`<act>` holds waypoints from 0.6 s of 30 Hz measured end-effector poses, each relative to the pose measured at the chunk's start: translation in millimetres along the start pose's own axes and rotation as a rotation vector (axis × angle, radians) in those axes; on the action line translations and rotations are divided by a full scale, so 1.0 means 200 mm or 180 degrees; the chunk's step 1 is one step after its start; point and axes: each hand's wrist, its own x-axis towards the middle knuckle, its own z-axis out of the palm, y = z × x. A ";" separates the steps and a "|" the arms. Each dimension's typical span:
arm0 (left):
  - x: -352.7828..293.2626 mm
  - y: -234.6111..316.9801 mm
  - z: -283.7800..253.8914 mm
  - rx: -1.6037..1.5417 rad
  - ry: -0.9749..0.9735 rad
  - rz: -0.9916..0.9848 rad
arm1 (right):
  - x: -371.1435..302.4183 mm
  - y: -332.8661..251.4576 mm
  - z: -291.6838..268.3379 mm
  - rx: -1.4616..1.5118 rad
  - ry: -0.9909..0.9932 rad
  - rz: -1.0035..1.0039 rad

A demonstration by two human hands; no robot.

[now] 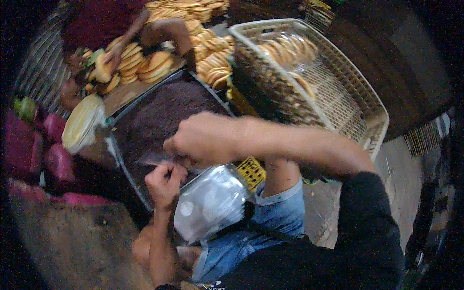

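Note:
My left hand (164, 182) is closed, fingers pinched on what looks like a thin clear plastic bag (153, 159), blurred. Just above it my right hand (200, 137) is curled closed, its arm reaching across from the right. The right fingertips are partly hidden, so what they grip does not show. Both hands are over the near part of a wide tray (126, 166) of dark purple-brown crumbly filling (169, 104). On my lap, below the hands, rests a stack of clear plastic bags (210, 205).
Across the tray, a person (104, 29) handles a split bun (103, 67) beside piled buns (210, 53). A pale plastic crate (357, 75) with bagged buns (290, 48) stands at right. Left are a pale round stack (83, 123) and magenta items (58, 162). A yellow perforated piece (251, 173) shows by my knee.

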 end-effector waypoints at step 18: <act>0.05 0.02 -0.04 -0.2533 0.0858 -0.1537 | -0.22 -0.27 0.77 0.4897 0.3351 0.1974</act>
